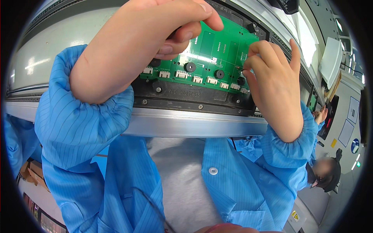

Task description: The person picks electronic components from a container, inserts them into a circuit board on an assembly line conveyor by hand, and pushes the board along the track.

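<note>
A green circuit board point(208, 44) lies in a black carrier frame point(171, 100) in front of me. Along its near edge runs a row of white connectors point(181, 74), with round black buzzers such as this buzzer point(190, 67) just behind them. My left hand point(167, 23) hovers over the board's left part, its fingers curled in; whatever they hold is hidden. At the board's right edge my right hand point(272, 72) has thumb and index finger pinched beside a round black part point(241, 80). Its other fingers are lifted, and anything within the pinch is too small to name.
A metal rail point(194, 123) runs along the near side of the carrier. On the right, another person's hand point(320, 115) is beside a further green board point(313, 101). A cardboard box point(34, 173) stands low on the left.
</note>
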The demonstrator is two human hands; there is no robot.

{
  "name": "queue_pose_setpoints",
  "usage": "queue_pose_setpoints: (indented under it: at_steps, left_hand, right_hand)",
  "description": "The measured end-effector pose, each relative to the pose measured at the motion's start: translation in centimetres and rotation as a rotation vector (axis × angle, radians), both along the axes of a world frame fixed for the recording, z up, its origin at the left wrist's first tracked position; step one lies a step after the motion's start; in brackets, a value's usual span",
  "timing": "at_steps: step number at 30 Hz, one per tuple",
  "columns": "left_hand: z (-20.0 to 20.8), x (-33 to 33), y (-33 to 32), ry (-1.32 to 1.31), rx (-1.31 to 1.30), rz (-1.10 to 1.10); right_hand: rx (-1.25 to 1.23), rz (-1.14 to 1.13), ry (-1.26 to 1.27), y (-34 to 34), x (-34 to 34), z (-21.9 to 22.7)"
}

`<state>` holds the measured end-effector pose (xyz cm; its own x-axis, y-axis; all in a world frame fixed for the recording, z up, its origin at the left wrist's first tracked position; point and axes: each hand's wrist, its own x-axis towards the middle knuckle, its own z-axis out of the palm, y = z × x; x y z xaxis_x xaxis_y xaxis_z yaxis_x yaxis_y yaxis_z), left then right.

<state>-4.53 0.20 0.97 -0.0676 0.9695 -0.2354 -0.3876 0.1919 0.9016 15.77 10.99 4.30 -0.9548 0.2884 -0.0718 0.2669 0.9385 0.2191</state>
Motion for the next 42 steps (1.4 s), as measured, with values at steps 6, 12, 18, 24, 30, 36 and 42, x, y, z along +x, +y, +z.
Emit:
queue_pose_setpoints:
  at_steps: [6, 12, 18, 24, 30, 36, 42]
  left_hand:
    - [0.0, 0.0, 0.1, 0.004, -0.011, -0.010]
    - [0.2, 0.5, 0.0, -0.046, -0.011, 0.008]
    - [0.5, 1.0, -0.5, -0.166, -0.023, 0.084]
    - [-0.6, 0.8, -0.7, -0.347, 0.081, 0.019]
    - [0.9, 1.4, -0.5, -0.237, -0.073, 0.054]
    - [0.0, 1.4, -0.6, -0.350, -0.058, 0.049]
    - [-0.4, 1.2, -0.5, -0.445, -0.039, 0.045]
  right_hand:
    - [0.088, 0.024, -0.020, -0.2, -0.1, -0.3]
    - [0.078, 0.053, -0.054, 0.3, -0.5, 0.0]
    - [0.024, 0.146, -0.105, 0.6, -0.9, 0.6]
    - [0.031, 0.143, -0.116, 0.9, -0.8, 0.7]
    - [-0.138, 0.132, -0.026, 2.1, 0.7, 1.1]
    - [-0.269, 0.019, 0.036, 1.8, 1.6, 2.3]
    - [-0.286, -0.046, 0.193, 0.6, 0.0, 3.3]
